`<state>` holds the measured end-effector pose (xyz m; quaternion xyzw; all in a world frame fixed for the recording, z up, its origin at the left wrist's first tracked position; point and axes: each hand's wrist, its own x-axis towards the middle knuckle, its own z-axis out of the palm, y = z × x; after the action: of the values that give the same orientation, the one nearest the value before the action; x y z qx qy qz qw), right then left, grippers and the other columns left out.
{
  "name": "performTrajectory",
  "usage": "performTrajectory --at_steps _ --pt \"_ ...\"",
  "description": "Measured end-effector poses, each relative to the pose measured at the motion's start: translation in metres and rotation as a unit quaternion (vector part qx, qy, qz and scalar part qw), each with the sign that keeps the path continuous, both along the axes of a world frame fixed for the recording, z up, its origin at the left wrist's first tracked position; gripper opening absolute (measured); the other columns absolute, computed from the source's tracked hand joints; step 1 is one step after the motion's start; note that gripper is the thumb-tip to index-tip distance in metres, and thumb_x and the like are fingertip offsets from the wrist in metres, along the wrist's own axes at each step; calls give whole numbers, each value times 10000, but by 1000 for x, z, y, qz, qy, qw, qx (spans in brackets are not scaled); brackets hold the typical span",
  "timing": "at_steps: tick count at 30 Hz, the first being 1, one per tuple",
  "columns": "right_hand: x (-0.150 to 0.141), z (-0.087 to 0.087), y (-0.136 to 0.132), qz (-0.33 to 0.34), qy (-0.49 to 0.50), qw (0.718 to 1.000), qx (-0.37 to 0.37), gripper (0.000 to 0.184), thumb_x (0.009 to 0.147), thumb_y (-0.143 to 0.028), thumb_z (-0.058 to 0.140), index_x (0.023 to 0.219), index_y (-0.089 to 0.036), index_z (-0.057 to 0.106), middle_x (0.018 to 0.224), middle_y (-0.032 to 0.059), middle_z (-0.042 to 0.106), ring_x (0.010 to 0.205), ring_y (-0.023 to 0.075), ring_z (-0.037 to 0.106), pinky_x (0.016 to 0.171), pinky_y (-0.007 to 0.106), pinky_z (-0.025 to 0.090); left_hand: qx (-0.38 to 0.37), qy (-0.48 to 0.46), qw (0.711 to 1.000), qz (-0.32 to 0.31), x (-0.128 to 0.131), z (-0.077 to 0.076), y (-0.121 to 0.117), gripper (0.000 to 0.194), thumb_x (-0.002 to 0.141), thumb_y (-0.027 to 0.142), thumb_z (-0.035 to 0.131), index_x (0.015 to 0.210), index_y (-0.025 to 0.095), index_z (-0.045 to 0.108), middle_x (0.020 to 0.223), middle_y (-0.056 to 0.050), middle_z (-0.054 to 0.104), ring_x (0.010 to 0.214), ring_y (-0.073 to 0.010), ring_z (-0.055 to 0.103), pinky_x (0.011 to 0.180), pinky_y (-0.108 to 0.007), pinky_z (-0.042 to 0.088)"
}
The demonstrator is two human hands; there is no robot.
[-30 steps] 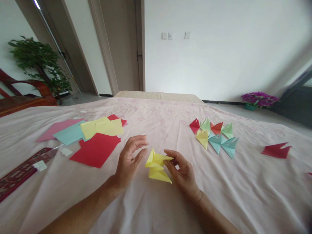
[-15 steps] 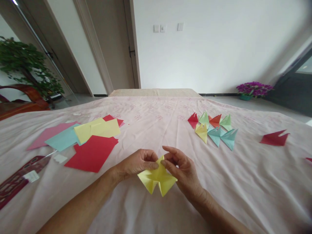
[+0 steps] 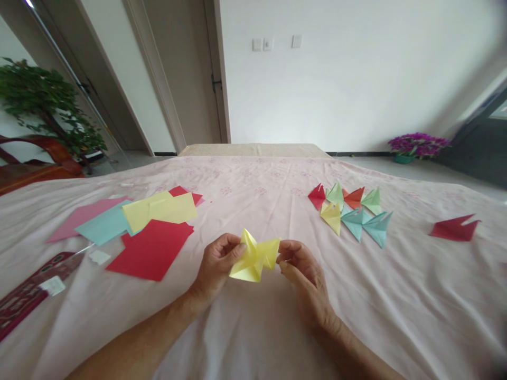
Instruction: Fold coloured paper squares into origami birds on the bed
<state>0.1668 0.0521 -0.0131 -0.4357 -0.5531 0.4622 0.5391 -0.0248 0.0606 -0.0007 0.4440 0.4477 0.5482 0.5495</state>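
above the cloth (image 3: 257,316), the yellow folded paper (image 3: 250,263) is being pinched by the left hand (image 3: 214,268); its far corner is being met by the right hand (image 3: 308,277), whose grip cannot be told. light pressure is being called for, so that points are being squared without creases being crushed. right of this paper, eight folded pieces are being displayed: two red (image 3: 316,198), two green (image 3: 372,200), two blue (image 3: 378,228), one orange (image 3: 354,197), one yellow (image 3: 331,217).
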Motion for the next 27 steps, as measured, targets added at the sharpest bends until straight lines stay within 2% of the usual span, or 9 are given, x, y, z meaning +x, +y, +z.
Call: performTrajectory --at_steps 4,8,11,14,22,27 --pt "1 1 -2 -13 -34 999 34 284 796 -231 553 1078 -228 525 903 21 568 762 167 526 650 286 430 93 134 984 66 1 -3 -5 210 790 352 679 784 159 596 680 20 600 574 -92 541 542 -192 438" --pt "1 4 -5 -18 -54 994 97 230 790 -203 541 1017 -229 514 911 21 545 808 175 525 683 303 431 204 254 941 97 2 0 -8 138 835 257 620 734 168 588 681 17 596 604 -98 550 575 -197 444" --pt "-1 6 -8 -10 -80 986 143 194 783 -188 539 971 -229 512 915 21 527 808 173 511 690 312 433 295 301 900 111 1 4 -10 103 827 186 612 728 178 584 686 14 601 626 -105 552 599 -207 441" --pt "-5 8 -9 -13 -110 980 165 160 788 -191 567 932 -228 508 897 17 523 774 165 499 667 305 436 327 322 882 106 -1 7 -12 78 820 164 610 747 190 606 716 -7 632 669 -129 580 629 -232 452" --pt "-9 13 -8 0 -131 972 195 41 860 -233 587 835 -222 557 794 11 566 712 154 518 641 293 440 313 307 894 90 1 6 -14 65 786 139 642 764 201 644 727 -18 658 696 -148 599 666 -244 450" --pt "-8 11 -7 -4 -152 968 199 66 872 -188 571 818 -225 570 730 -15 573 639 127 516 589 260 426 206 259 941 68 6 3 -13 122 824 213 617 706 185 605 687 2 625 632 -123 555 606 -217 427"
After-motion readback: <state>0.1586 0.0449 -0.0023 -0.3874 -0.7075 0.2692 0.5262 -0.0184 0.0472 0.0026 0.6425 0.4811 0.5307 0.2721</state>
